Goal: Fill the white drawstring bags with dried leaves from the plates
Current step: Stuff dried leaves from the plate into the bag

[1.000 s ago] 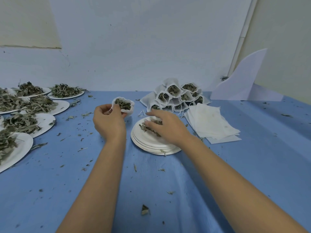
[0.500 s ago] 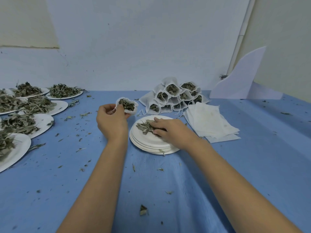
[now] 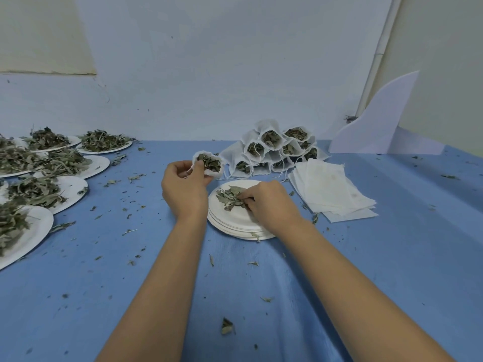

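My left hand (image 3: 184, 188) holds a small white drawstring bag (image 3: 209, 164) above the blue table, its mouth open and dried leaves showing inside. Just to the right lies a stack of white plates (image 3: 235, 226) with a small clump of dried leaves (image 3: 230, 198) on top. My right hand (image 3: 269, 202) rests on that stack, its fingers curled into the clump. Behind the stack, several filled bags (image 3: 274, 150) are piled in a heap.
Several plates heaped with dried leaves (image 3: 47, 186) line the left side of the table. A pile of flat empty white bags (image 3: 332, 189) lies right of the plate stack. A white curved board (image 3: 376, 124) leans at the back right. Leaf crumbs litter the blue cloth (image 3: 130, 270).
My right hand has pulled back towards the near side of the plate, gathering the leaves into a clump under its fingers. The left hand with the bag has stayed almost still.
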A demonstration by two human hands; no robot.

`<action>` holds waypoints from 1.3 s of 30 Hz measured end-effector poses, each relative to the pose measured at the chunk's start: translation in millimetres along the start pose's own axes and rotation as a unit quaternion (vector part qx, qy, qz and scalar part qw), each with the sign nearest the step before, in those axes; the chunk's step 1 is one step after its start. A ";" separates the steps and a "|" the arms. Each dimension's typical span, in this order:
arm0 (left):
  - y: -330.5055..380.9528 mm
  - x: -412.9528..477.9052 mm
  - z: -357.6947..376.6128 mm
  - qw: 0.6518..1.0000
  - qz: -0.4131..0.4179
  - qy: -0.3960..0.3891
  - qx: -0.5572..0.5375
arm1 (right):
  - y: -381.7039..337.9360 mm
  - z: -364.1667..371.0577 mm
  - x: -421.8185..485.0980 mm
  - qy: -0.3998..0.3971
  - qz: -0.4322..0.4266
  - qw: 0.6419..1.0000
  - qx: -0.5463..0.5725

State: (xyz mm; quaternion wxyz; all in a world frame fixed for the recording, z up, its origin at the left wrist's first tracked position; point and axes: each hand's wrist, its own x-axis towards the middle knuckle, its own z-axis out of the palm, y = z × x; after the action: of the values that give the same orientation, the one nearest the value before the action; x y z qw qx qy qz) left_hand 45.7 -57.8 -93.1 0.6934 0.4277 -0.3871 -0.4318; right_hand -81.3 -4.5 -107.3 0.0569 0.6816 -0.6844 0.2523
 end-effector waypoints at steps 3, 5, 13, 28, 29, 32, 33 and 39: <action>-1.3 -2.0 1.8 1.000 -0.006 -0.012 0.005 | 2.3 -2.5 -1.1 0.024 0.036 0.998 0.051; -2.2 -3.3 2.8 1.000 -0.011 -0.020 0.011 | 4.2 -8.4 -0.4 0.051 0.076 0.987 0.130; -3.1 -11.4 7.5 0.998 -0.022 -0.056 0.031 | 7.2 -46.5 6.6 0.097 0.218 0.803 0.546; 5.3 -28.3 20.0 0.980 -0.017 -0.171 0.102 | 0.5 -32.1 4.9 0.107 0.149 0.921 0.345; 5.5 -29.1 20.7 0.978 -0.037 -0.187 0.085 | 0.0 -31.9 4.7 0.114 0.150 0.924 0.332; 5.1 -28.9 20.7 0.966 -0.069 -0.242 0.051 | -0.8 -32.6 4.5 0.130 0.154 0.931 0.304; 4.5 -28.9 19.9 0.962 -0.065 -0.262 0.051 | -1.4 -32.6 4.2 0.130 0.157 0.932 0.299; 1.9 -32.6 19.3 0.914 0.041 -0.365 0.170 | -3.1 -33.1 7.6 0.131 0.221 0.891 0.374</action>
State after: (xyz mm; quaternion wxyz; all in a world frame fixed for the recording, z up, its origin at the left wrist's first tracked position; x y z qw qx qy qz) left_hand 18.1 -32.0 -90.4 0.4376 0.3357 -0.6980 -0.4566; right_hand -87.7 2.9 -74.6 -0.1702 0.4449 -0.6586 0.5825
